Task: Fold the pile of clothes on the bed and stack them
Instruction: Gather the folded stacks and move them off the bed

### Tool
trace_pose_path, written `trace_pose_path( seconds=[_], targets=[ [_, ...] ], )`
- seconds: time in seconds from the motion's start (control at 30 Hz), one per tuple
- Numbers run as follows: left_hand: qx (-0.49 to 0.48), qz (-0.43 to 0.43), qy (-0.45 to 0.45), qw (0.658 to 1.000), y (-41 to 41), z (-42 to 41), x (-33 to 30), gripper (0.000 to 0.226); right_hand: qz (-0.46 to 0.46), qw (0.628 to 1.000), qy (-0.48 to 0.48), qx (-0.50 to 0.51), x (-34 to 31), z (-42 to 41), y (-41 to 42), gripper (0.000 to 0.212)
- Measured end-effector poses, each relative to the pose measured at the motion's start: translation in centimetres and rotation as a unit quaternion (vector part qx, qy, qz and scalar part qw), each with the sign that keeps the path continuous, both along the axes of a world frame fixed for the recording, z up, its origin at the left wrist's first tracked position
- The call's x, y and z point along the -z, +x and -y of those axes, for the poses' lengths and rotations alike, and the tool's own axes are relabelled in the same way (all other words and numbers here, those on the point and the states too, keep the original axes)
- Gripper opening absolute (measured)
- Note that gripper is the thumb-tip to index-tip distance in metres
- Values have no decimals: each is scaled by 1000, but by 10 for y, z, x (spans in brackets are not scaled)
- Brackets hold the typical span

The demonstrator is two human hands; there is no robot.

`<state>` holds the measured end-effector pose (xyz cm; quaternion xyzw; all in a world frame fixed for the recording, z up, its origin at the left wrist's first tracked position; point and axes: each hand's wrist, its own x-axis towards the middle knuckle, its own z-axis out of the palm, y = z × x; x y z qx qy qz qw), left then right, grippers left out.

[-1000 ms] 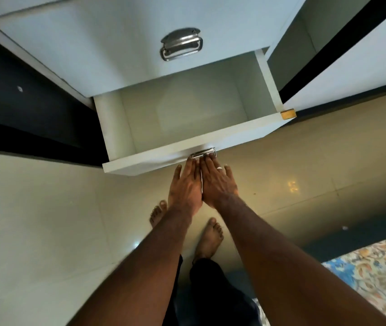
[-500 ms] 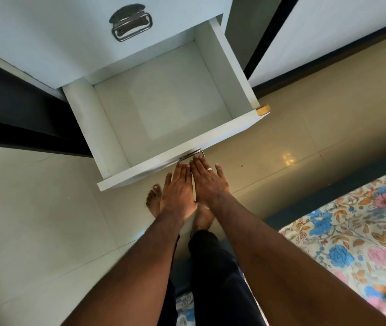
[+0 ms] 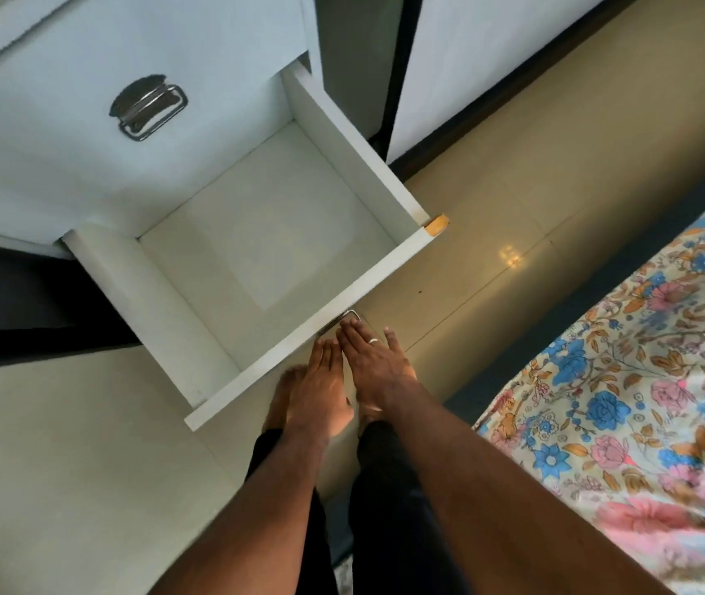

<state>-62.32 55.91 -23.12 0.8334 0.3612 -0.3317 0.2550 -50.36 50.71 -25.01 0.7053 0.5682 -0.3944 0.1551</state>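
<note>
White laminate makes up the open lower drawer [image 3: 256, 251], which stands pulled far out of a white cabinet [image 3: 84, 58] over the pale glossy tiled floor [image 3: 63, 465]. Its inside shows only bare white board. A metal bail handle [image 3: 344, 317] hangs on the drawer's front panel, seen edge-on, and a second metal handle with a dark backplate [image 3: 146, 107] sits on the closed drawer front above. A small tan patch [image 3: 437, 223] marks the front right corner of the open drawer.

Both hands reach down side by side to the drawer front. The left hand [image 3: 320, 380] lies palm down with its fingers straight and close together, tips at the lower edge of the front panel; its grip has hold of nothing. The right hand [image 3: 374, 358], a pale ring [image 3: 373, 340] on one finger, is likewise flat with fingers extended, the tips touching or just beside the bail handle; whether any finger hooks under it I cannot tell, but the fingers look straight rather than curled.

Bare feet [image 3: 286, 380] and dark trousers [image 3: 389, 487] show below the hands. At the right lies the bed with a floral sheet in blue, pink and orange [image 3: 621, 401]; the part in view carries no clothes pile that I can make out.
</note>
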Motion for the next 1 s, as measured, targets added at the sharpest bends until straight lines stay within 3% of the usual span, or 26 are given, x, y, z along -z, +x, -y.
trace_pose_path(
  seconds=[0.17, 0.33, 0.47, 0.57, 0.67, 0.8, 0.87, 1.0],
  targets=[
    [28, 75, 7, 997, 9, -21, -10, 77, -15, 997, 10, 75, -13, 3, 2, 93],
    [76, 124, -30, 989, 51, -30, -41, 68, -3, 975, 26, 220, -34, 27, 13, 83],
    [155, 122, -43, 979, 96, -10, -73, 59, 22, 927, 36, 372, -48, 58, 19, 80],
    [194, 143, -34, 970, 121, 11, -81, 41, 38, 880, 40, 471, -62, 82, 22, 89],
    [246, 183, -42, 951, 147, 54, -98, 32, 61, 792, 80, 603, -97, 122, 24, 77],
    [331, 265, -66, 903, 177, 139, -129, 27, 143, 607, 143, 768, -152, 199, 20, 44],
    [377, 298, -89, 873, 184, 193, -145, 25, 178, 517, 155, 823, -169, 248, 12, 48],
    [442, 317, -159, 824, 180, 291, -171, 28, 227, 404, 149, 874, -192, 339, -18, 52]
  ],
)
